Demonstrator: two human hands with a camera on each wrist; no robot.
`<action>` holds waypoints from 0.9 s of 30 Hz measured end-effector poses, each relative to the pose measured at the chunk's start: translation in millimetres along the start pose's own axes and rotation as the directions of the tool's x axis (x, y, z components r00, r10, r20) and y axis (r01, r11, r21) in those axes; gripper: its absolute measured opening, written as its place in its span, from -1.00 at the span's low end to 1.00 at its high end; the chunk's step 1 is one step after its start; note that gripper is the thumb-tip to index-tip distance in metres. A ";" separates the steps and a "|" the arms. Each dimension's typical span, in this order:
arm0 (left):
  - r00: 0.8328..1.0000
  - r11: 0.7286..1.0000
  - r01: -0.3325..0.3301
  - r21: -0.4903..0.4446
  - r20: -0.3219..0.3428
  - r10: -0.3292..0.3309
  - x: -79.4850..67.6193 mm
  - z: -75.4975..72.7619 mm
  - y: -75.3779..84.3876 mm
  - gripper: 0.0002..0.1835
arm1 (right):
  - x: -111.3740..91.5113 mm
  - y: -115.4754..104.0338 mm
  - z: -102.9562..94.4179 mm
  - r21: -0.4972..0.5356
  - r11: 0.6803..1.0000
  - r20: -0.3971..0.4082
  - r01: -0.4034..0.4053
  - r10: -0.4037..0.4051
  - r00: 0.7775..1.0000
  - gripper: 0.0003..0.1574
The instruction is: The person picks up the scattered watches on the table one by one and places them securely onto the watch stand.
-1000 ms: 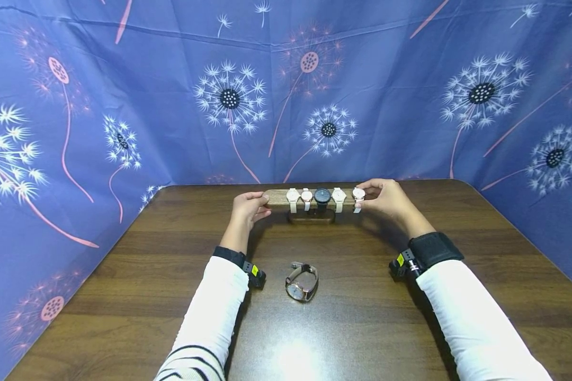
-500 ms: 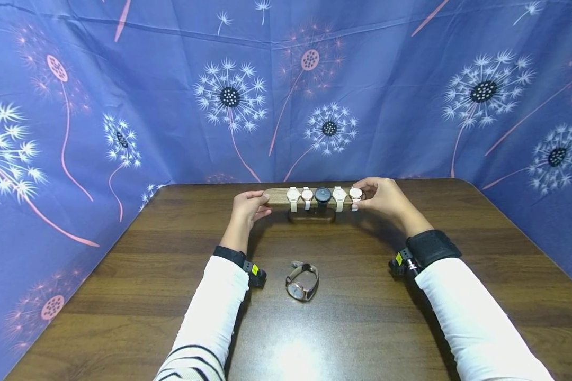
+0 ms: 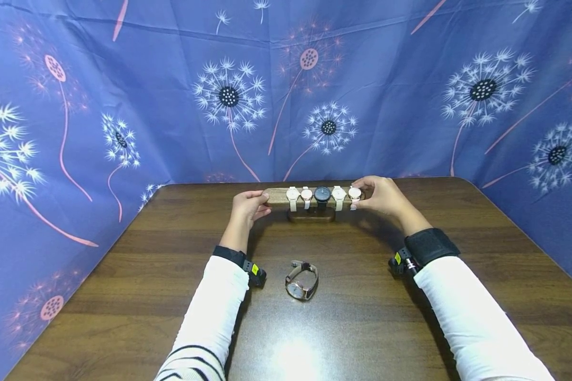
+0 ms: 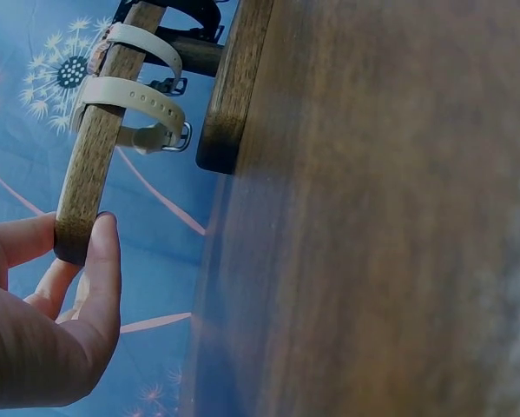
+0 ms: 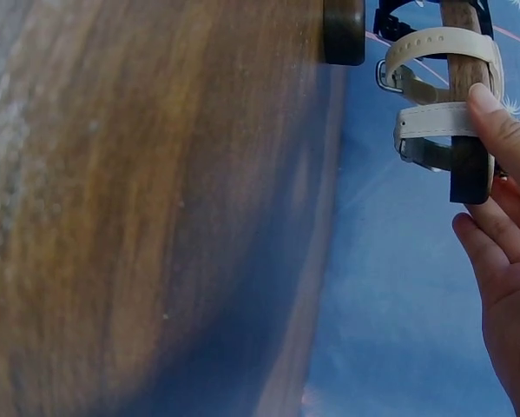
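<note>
A wooden watch stand at the back of the table carries several wristwatches along its bar. My left hand pinches the bar's left end between thumb and fingers, plain in the left wrist view. At the other end my right hand pinches the outermost white-strapped watch, whose strap loops round the bar; in the right wrist view the thumb presses on that strap. A black watch sits at mid-bar, between light-strapped ones. Nearer me, a dark-strapped watch lies on its side on the table, its strap curved round.
The brown wooden table spreads out to both sides. A blue dandelion-print cloth hangs behind and along the sides. The stand's oval base rests under the bar. Wrist cameras are strapped to both forearms.
My right hand has slid the outermost white-strapped watch slightly left along the bar, towards the others. The left hand keeps its hold on the bar's end, and the loose watch lies still.
</note>
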State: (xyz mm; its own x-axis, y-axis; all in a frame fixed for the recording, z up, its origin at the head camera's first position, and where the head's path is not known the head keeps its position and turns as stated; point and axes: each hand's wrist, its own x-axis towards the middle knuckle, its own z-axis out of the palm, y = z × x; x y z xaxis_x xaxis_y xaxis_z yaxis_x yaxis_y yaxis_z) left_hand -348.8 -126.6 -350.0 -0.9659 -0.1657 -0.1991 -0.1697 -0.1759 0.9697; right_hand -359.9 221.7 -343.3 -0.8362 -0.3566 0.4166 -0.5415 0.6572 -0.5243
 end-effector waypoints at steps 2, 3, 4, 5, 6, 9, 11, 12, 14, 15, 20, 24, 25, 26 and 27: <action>1.000 1.000 -0.004 0.006 0.001 0.004 -1.3 0.0 -0.8 -0.70 | -1.7 -0.3 1.2 0.019 1.000 -0.002 -0.009 0.009 1.000 -0.42; 1.000 1.000 -0.008 0.013 0.002 0.008 -2.2 -0.2 -1.5 -0.70 | -2.8 -0.6 2.0 0.027 1.000 -0.002 -0.012 0.012 1.000 -0.43; 1.000 1.000 -0.014 0.023 0.004 0.014 -2.9 -0.8 -2.5 -0.70 | -3.9 -1.0 2.8 0.029 0.999 -0.004 -0.014 0.014 1.000 -0.42; 1.000 0.999 -0.025 0.034 0.008 0.024 -4.1 -1.1 -3.3 -0.70 | -5.0 -1.2 3.7 0.028 0.999 -0.005 -0.015 0.015 1.000 -0.41; 0.999 0.998 -0.038 0.052 0.014 0.037 -5.1 -1.7 -4.2 -0.70 | -6.1 -1.5 4.5 0.022 1.000 -0.009 -0.018 0.018 1.000 -0.39; 0.995 0.985 -0.090 0.146 0.044 0.084 -10.1 -4.8 -4.5 -0.64 | -9.5 -2.3 5.1 -0.012 1.000 -0.029 -0.017 0.016 0.999 -0.30; 0.990 0.963 -0.135 0.235 0.060 0.124 -14.5 -7.4 -1.7 -0.57 | -12.0 -3.7 3.1 -0.020 1.000 -0.051 -0.005 0.004 0.999 -0.25; 0.987 0.946 -0.159 0.284 0.068 0.146 -17.2 -8.9 0.7 -0.54 | -13.6 -5.3 1.3 -0.017 1.000 -0.066 0.001 -0.002 0.998 -0.23; 0.978 0.893 -0.209 0.399 0.077 0.195 -24.1 -11.7 7.4 -0.50 | -17.1 -8.6 -2.9 0.001 1.000 -0.101 0.012 -0.011 0.995 -0.22; 0.971 0.861 -0.235 0.451 0.081 0.223 -27.8 -12.7 10.8 -0.49 | -19.3 -10.6 -5.2 0.006 1.000 -0.118 0.023 -0.022 0.993 -0.23; 0.919 0.650 -0.387 0.654 0.216 0.330 -51.9 -17.1 23.6 -0.55 | -33.5 -21.4 -13.0 0.011 0.998 -0.164 0.059 -0.057 0.985 -0.30; 0.858 0.563 -0.513 0.648 0.389 0.335 -71.5 -16.5 25.9 -0.58 | -44.5 -31.2 -16.8 0.013 0.995 -0.186 0.101 -0.097 0.978 -0.36; 0.845 0.565 -0.534 0.628 0.423 0.329 -75.8 -15.7 25.9 -0.58 | -46.6 -34.2 -17.6 0.011 0.993 -0.192 0.119 -0.114 0.975 -0.37; 0.832 0.574 -0.550 0.606 0.452 0.321 -80.2 -15.0 25.6 -0.59 | -48.4 -37.3 -18.2 0.011 0.990 -0.195 0.138 -0.133 0.972 -0.39; 0.823 0.587 -0.559 0.586 0.475 0.311 -84.3 -13.9 25.3 -0.60 | -50.2 -40.5 -18.5 0.008 0.987 -0.196 0.163 -0.158 0.968 -0.40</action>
State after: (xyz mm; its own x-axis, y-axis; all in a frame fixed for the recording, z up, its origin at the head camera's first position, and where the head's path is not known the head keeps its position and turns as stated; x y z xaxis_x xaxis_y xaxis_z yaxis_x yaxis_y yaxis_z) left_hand -269.0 -130.7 -310.7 -0.9409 0.2698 0.2045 0.3258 0.5579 0.7632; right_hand -294.4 225.3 -329.2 -0.7066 -0.3187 0.6317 -0.6710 0.5851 -0.4554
